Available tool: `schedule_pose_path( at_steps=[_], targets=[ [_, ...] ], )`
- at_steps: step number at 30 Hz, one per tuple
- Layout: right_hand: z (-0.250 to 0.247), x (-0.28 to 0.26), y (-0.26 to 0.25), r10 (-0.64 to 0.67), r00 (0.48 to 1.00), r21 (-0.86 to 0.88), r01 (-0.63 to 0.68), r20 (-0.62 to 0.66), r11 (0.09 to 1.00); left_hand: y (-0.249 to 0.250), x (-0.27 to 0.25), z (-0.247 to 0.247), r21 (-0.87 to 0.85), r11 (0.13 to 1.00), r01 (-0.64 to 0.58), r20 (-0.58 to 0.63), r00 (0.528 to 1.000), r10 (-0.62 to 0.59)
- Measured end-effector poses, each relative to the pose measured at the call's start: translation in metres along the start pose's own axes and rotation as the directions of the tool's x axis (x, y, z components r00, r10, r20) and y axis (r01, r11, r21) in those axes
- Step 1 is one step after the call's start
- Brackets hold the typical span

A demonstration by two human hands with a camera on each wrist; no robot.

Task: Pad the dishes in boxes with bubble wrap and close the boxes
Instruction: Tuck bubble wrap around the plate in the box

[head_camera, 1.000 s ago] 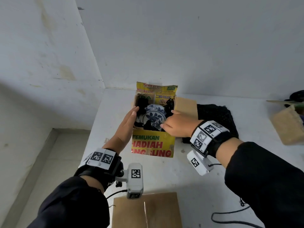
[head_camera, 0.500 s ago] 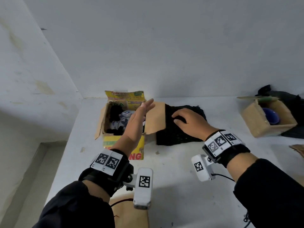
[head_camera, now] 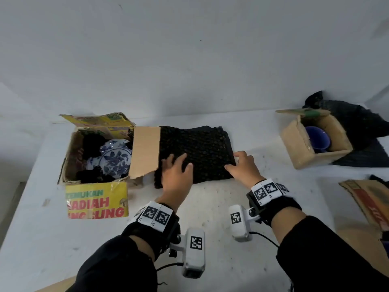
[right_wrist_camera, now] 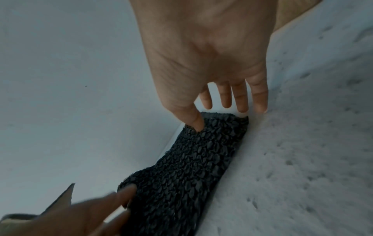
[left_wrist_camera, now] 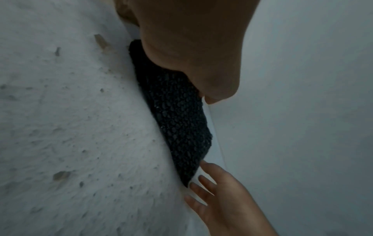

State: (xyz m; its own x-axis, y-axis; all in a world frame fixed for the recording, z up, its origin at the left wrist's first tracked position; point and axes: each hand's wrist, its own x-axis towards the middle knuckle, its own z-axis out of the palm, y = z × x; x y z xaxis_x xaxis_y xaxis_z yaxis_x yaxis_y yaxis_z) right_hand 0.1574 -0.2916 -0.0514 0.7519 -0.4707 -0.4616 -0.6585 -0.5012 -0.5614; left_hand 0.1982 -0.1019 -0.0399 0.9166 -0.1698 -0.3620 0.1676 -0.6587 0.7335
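Change since half a second ago: left hand (head_camera: 175, 175), then raised edge-on over the yellow box, now lies spread on the near-left part of the black bubble-wrap sheet (head_camera: 200, 150); right hand (head_camera: 243, 168), then flat on the sheet's middle, now sits at its near-right corner; sheet itself lies in the same place.

Black bubble-wrap sheet: rectangular, pebbled with small raised bubbles, dull black plastic; flat on the white speckled tabletop (head_camera: 210, 207), just right of the yellow box, its left edge tucked under that box's brown flap.

Left hand: fingers straight and splayed, pressing the sheet, gripping nothing; right hand: fingers extended and relaxed, thumb tip on the sheet's corner, fingertips at its edge, nothing clasped.

Yellow printed cardboard box (head_camera: 96, 165): creased, worn, red and green lettering on the front, flaps open; holds a round blue-and-white floral ceramic plate (head_camera: 113, 158) with crumpled black padding around it.

Plain brown cardboard box (head_camera: 311, 140): far right, open, tilted toward the camera; holds a glossy dark blue bowl (head_camera: 316, 139); dark wrap heaped behind it.

Flattened printed cardboard (head_camera: 370, 199): right edge of table.
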Motion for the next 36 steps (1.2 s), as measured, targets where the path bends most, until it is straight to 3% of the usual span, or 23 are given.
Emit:
schedule_pose_path(
  at_steps=[3,6,9,14,20,25,32,36],
  targets=[
    [0.003,0.012,0.0,0.064,0.998,0.047,-0.064,-0.016,0.997,-0.002,0.009,0.0,0.131,0.977,0.171,-0.162,0.976,-0.149],
    [0.006,0.024,-0.002,0.071,0.997,0.051,-0.07,-0.012,0.996,-0.012,0.022,0.001,0.089,0.95,0.299,-0.173,0.944,-0.281],
    [0.009,0.031,-0.004,0.088,0.996,0.079,-0.089,0.007,0.993,-0.011,0.026,0.004,0.067,0.94,0.336,-0.183,0.93,-0.319],
    [0.012,0.038,0.001,0.018,1.0,0.129,-0.017,-0.005,0.992,0.001,0.02,0.009,-0.015,0.958,0.288,-0.224,0.932,-0.284],
    [-0.01,0.022,0.016,-0.04,0.992,0.237,0.066,-0.116,0.969,0.021,0.008,0.009,-0.266,0.923,0.279,-0.046,0.952,-0.302],
    [-0.041,-0.003,0.021,-0.037,0.966,0.42,0.144,-0.254,0.896,0.052,-0.013,0.002,-0.348,0.931,0.113,0.009,0.993,-0.117],
    [-0.053,-0.051,-0.018,-0.109,0.928,0.626,0.324,-0.356,0.709,0.075,-0.036,-0.071,-0.411,0.899,-0.149,-0.055,0.989,0.139],
    [-0.03,-0.071,-0.067,-0.213,0.939,0.667,0.342,-0.269,0.662,0.047,-0.035,-0.136,-0.428,0.897,-0.111,-0.124,0.99,0.063]
  ],
)
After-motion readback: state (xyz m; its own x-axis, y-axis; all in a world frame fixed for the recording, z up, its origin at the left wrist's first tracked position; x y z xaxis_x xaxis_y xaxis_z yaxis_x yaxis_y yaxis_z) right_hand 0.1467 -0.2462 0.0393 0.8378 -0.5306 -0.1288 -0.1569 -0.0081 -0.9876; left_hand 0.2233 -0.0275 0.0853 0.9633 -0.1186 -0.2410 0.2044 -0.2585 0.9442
